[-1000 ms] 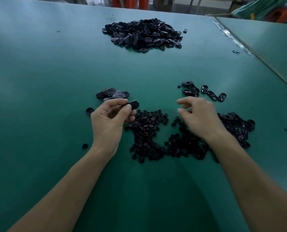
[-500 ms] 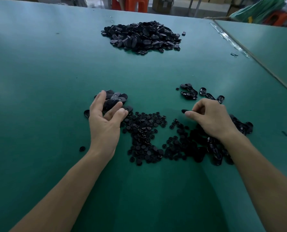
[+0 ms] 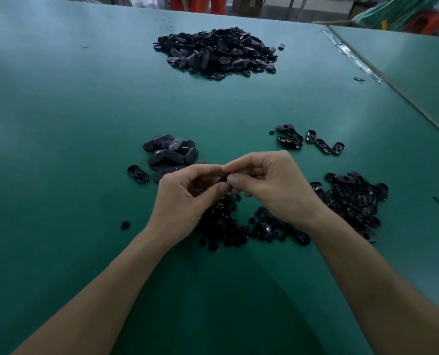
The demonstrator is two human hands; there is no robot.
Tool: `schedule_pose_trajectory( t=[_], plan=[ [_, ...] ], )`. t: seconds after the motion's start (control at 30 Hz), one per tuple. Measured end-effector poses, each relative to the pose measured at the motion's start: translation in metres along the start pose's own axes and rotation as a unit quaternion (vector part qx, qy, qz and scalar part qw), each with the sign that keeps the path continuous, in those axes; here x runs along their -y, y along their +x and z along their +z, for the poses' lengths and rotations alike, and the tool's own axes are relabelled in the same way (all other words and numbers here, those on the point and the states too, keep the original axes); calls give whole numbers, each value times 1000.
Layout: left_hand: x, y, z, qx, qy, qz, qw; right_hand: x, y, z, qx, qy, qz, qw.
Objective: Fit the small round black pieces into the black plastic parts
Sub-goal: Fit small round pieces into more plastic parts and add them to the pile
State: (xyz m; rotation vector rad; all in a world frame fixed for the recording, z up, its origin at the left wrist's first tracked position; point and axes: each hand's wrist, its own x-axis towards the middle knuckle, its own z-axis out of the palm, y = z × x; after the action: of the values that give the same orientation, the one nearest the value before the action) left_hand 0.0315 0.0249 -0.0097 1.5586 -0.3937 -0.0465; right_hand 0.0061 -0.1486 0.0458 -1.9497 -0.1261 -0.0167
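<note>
Green matting is covering the surface [image 3: 59,124] we are working at, and a second surface [image 3: 418,73] is lying alongside it at 2 o'clock. At 12 o'clock, well apart from us, a big heap of black plastic parts [image 3: 218,52] is sitting. Our left hand [image 3: 185,198] and right hand [image 3: 272,185] are meeting at the centre of the view. At 3 o'clock from them a loose pile of oval parts [image 3: 354,201] is spreading, and at 6 o'clock, partly hidden by our wrists, the small round black pieces [image 3: 239,226] are lying scattered. A smaller cluster of parts [image 3: 171,152] is resting at 10 o'clock and a short row of parts [image 3: 303,140] at 1 o'clock. One lone part [image 3: 137,173] is lying at 9 o'clock and one stray round piece [image 3: 125,225] at 8 o'clock. Both sets of fingers [image 3: 239,180] are curling inward, their tips pinching one small black item [image 3: 223,177] between the two hands. We are not managing to tell whether it is a part or a round piece.
</note>
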Motion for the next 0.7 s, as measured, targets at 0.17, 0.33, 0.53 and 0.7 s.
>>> schedule_pose_trajectory(
  t=[0.17, 0.33, 0.53, 0.7],
  plan=[
    [3, 2, -1, -19, 18, 0, 1000, -8, 1, -4, -133, -30, 20, 990],
    [2, 2, -2, -45, -50, -11, 998, -25, -4, -11, -81, -288, 72, 951],
    [1, 2, -5, -63, -67, -13, 996, -26, -5, -4, -61, -331, 85, 938],
    [-1, 3, -6, -76, -132, -26, 988, -28, -4, -2, -45, -365, 73, 927]
  ],
)
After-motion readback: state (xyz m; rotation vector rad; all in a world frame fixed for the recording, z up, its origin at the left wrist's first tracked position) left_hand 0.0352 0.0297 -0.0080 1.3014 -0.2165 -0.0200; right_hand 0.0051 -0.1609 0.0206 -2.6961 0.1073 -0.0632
